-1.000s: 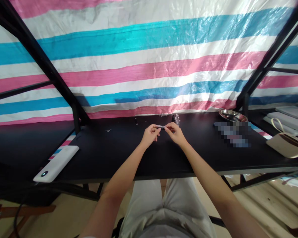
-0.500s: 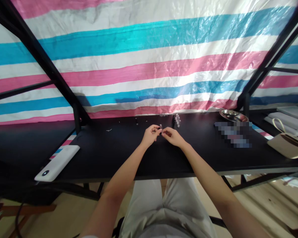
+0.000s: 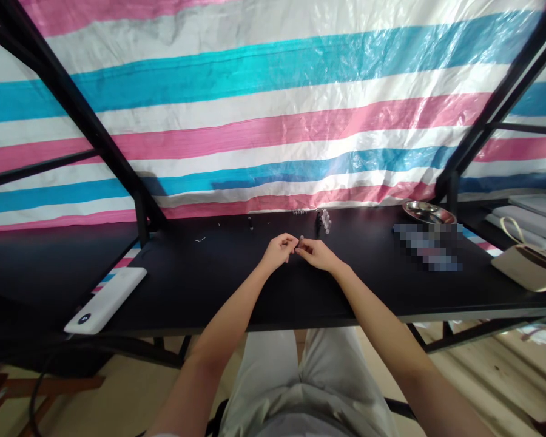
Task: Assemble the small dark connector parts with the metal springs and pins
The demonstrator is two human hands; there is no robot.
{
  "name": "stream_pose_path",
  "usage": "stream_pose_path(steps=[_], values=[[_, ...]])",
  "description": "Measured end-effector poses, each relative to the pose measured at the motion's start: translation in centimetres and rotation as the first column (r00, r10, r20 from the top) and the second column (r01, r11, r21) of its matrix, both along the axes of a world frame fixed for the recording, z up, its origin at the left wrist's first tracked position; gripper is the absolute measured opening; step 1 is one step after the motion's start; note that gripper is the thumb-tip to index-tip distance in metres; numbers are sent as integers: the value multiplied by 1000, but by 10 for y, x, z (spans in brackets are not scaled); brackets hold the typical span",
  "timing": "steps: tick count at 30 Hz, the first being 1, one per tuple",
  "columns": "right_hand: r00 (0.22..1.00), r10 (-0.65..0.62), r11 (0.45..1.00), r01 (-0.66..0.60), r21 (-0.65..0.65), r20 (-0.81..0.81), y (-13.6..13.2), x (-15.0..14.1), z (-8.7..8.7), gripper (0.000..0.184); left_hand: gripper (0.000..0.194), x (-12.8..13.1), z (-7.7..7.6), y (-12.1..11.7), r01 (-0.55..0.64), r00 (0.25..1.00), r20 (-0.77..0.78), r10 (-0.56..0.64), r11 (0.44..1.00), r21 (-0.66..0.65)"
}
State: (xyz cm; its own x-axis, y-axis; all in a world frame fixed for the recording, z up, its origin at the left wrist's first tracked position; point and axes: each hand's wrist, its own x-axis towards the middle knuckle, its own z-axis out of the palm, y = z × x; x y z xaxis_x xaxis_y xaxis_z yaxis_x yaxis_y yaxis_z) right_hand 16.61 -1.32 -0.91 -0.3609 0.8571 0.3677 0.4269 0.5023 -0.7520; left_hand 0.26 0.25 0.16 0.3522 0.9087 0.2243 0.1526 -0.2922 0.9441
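A person's two hands nearly meet above a black table (image 3: 186, 285), forearms stretched forward from the near edge. Thumb and fingers of the right hand (image 3: 316, 254) are pinched together on a small part (image 3: 301, 238), whose pale tip pokes up between the hands. The left hand (image 3: 279, 250) is curled beside it, thumb and forefinger drawn in at the part's left side; whether those fingers grip it too cannot be told. The part is too small and too covered to make out.

Just beyond the right hand stand a black piece (image 3: 318, 221) and, right beside it, a clear knobbly cluster (image 3: 326, 221). A row of tiny bits (image 3: 299, 212) lines the table's far edge. Farther left lie a small dark piece (image 3: 250, 223) and a thin white scrap (image 3: 200, 239).

To the right, a shiny metal dish (image 3: 429, 212) sits behind an item blurred into blocks (image 3: 428, 247), any print on it unreadable. A beige case (image 3: 523, 268) with a looped strap rests at the right end, near a grey stack (image 3: 528, 220). At the left end lies a white device (image 3: 113, 294); its dark oval bears a light mark too small to read. Behind hangs a sheet (image 3: 273, 136) striped blue, white and pink, framed by black bars (image 3: 82, 121).
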Motion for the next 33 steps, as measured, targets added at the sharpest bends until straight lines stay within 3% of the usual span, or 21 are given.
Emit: stream_pose_path(steps=[16,20,22,26,29,33], values=[[999,-16,1000,16,2,33,3,0,-2,18,24,2,0,-2,-13,1000,-23,12,999,-36],[987,-134,990,130,53,94,10,11,-5,22,25,0,-1,1,-48,999,2,48,999,-17],[947,-290,955,277,102,142,16,22,-8,21,23,-1,-2,2,-75,997,8,75,997,-9],[792,-560,828,538,156,243,26,41,-15,19,21,-2,-2,3,-82,997,-3,82,997,-7],[731,-620,782,607,142,286,31,46,-19,16,21,-1,-3,2,-55,998,-12,55,998,-6],[702,-634,764,635,120,325,34,45,-21,17,20,-1,-4,2,-58,998,-15,59,998,6]])
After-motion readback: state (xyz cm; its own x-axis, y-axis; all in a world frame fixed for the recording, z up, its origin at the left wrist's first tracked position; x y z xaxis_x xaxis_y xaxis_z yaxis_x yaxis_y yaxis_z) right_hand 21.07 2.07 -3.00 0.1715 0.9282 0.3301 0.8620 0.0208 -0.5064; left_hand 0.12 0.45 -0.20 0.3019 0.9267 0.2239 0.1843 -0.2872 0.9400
